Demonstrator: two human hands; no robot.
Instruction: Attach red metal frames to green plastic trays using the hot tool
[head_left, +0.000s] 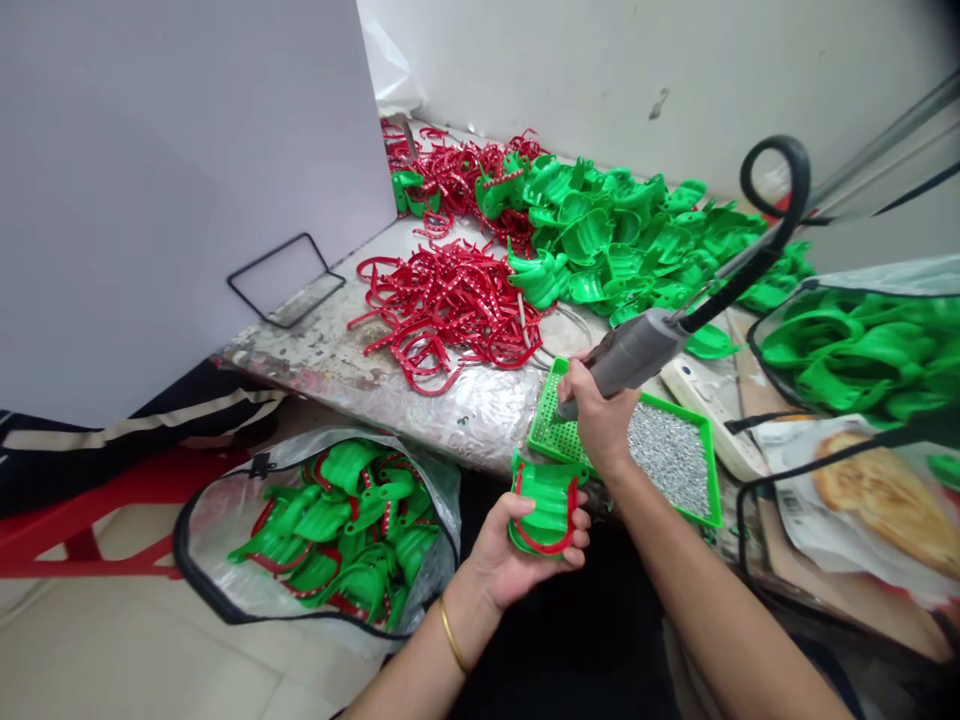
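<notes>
My left hand [517,545] grips a curved green plastic part [553,495] with a red strip [559,545] set along its rim. A grey electric screwdriver [630,350] with a thick black cord is wrapped in my right hand [600,410]. The tool's tip is hidden near the hand, above the perforated end of a green tray [712,470]. Small silver screws [667,455] fill the right side of that tray. The green part is held just in front of the tray, apart from the screwdriver.
Red strips [450,310] lie heaped on the worn table [315,345], with green parts [622,230] piled behind. A bag [345,535] of assembled pieces stands lower left, by a red stool [90,510]. On the right are a power strip [709,415], another bag of green parts [862,350] and bread [885,495].
</notes>
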